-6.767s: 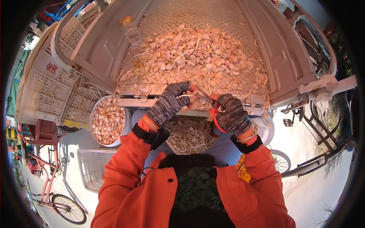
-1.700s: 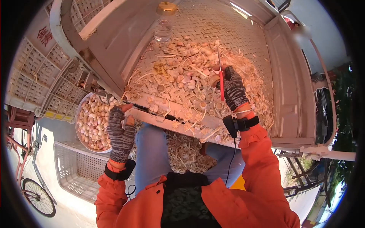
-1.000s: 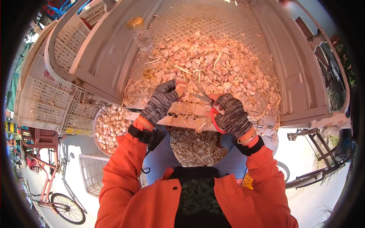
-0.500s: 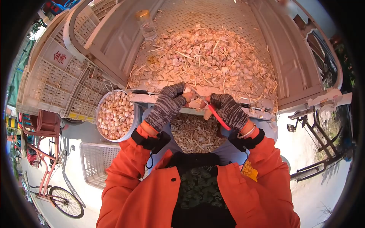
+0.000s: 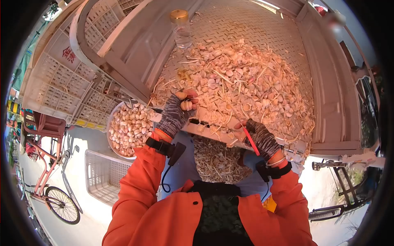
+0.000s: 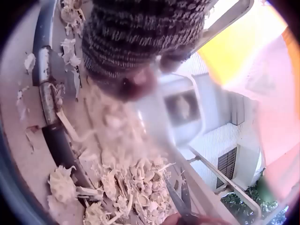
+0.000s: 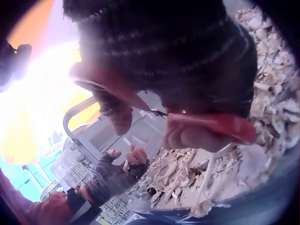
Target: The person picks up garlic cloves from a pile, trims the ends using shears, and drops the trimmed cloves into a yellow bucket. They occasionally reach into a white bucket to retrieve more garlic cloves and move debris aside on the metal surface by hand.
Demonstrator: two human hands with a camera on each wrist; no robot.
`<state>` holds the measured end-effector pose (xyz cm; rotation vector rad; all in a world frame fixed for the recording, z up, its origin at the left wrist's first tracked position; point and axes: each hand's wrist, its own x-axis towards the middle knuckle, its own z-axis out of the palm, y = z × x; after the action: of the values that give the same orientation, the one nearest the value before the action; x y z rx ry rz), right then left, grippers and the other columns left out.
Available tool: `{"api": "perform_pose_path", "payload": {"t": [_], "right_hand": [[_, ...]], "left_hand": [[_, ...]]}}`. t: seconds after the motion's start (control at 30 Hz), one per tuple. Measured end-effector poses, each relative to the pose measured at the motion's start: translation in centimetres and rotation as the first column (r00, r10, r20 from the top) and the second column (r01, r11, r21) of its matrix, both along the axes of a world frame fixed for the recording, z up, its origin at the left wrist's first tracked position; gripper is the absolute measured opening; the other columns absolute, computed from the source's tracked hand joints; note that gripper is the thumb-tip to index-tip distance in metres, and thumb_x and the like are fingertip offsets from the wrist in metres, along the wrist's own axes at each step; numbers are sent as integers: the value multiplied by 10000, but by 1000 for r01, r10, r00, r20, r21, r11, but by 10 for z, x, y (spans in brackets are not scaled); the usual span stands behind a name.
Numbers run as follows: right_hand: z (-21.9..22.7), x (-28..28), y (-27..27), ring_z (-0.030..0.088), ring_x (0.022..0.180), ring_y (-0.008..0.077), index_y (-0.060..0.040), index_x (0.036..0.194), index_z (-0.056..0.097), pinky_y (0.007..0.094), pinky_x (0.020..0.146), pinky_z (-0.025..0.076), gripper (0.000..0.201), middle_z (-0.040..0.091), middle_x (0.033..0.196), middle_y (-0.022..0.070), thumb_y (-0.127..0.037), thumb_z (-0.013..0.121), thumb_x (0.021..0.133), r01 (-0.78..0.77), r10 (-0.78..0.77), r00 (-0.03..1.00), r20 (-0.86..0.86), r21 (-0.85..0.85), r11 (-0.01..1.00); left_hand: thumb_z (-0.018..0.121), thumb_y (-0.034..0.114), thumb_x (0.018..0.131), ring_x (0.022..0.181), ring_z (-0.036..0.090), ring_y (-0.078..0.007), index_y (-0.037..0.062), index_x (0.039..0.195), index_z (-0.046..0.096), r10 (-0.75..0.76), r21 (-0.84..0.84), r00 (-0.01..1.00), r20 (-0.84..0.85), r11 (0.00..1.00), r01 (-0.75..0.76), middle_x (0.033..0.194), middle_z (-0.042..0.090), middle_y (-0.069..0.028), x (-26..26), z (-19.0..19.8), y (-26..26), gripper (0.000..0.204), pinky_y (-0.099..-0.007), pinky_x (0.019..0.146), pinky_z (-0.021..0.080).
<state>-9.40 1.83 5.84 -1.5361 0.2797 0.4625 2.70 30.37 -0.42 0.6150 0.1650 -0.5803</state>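
Note:
My left hand [image 5: 182, 107], in a grey knit fingerless glove, grips a garlic bulb [image 5: 187, 105] over the tailgate edge, close to the basin of trimmed garlic [image 5: 128, 128]. My right hand [image 5: 257, 136], gloved the same way, holds red-handled scissors [image 5: 250, 141], blades pointing up-left, low at the tailgate's near edge. The red handle [image 7: 225, 129] shows in the right wrist view, with the left hand [image 7: 119, 173] beyond it. In the left wrist view the scissor blades [image 6: 180, 202] lie past the blurred glove [image 6: 140, 37]. A big garlic pile [image 5: 246, 80] covers the truck bed.
A clear bottle with a gold cap [image 5: 181, 27] stands on the metal bed beyond the pile. Cut stems and roots [image 5: 217, 158] fill a heap between my knees. White plastic crates [image 5: 57, 82] stand left, another crate [image 5: 102, 178] and a bicycle [image 5: 57, 201] on the ground.
My hands have come apart. The left hand moved left with the garlic bulb, away from the scissors. The right hand dropped to the right with the scissors.

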Motion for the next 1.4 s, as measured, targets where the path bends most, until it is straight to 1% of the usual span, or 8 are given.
{"api": "perform_pose_path", "payload": {"t": [0.1,0.3,0.5,0.57,0.93,1.1,1.3,1.4], "right_hand": [[6,16,-1,541,662,75,-34,1029,662,232,599,439,207,639,794,35,-187,589,910,-171,168,985,-35,-183,968],[-5,43,-4,555,701,111,-27,1042,666,278,626,465,199,637,808,52,-97,554,893,-165,268,941,208,-411,897],[-2,53,13,618,726,292,-45,1103,629,375,676,501,353,633,830,165,-141,663,766,117,236,865,443,-635,763],[-2,51,21,607,802,338,-44,1108,622,420,720,497,376,626,881,175,-121,651,741,175,409,702,583,-698,695],[-19,23,24,621,705,333,-34,1080,627,413,650,496,356,638,790,168,-197,669,766,91,475,714,515,-741,666],[15,14,24,515,542,62,-58,1028,653,232,480,426,242,549,622,-21,-191,700,830,-141,252,957,-141,531,836],[-2,66,3,556,591,86,-71,1070,640,245,537,453,247,610,714,27,-170,680,847,61,59,928,367,-306,950],[0,90,-7,646,801,210,-35,1139,601,321,710,513,306,674,969,146,-75,593,836,170,-32,937,348,-374,912]], "left_hand": [[583,243,856,830,620,-262,12,1131,607,-260,903,948,181,426,-55,984,638,-197,43,47,-22,360,-361,756,529],[581,259,857,1002,591,-352,8,1174,575,-853,867,519,53,-219,-448,1102,631,-190,91,28,-58,405,-403,918,449],[582,42,880,615,540,-136,31,1125,594,-314,778,922,225,628,24,718,579,-42,55,31,-41,246,-236,557,470],[604,93,903,613,557,-149,17,1113,606,-55,179,998,10,983,52,709,580,-53,29,33,-47,223,-247,574,504],[576,132,933,701,508,-123,-77,1229,491,139,82,989,45,986,-142,815,538,-40,-61,36,-74,372,-231,713,506],[583,117,923,708,513,-127,-65,1173,524,83,9,995,53,996,-83,809,539,-54,-48,34,-63,314,-229,657,486],[592,100,859,672,539,-127,-2,1130,594,-44,386,999,29,922,30,796,574,-89,48,37,-56,289,-266,570,466],[595,70,836,704,595,-201,27,1098,636,-575,876,676,461,175,-449,821,616,-102,81,15,-75,269,-324,668,502]]}}
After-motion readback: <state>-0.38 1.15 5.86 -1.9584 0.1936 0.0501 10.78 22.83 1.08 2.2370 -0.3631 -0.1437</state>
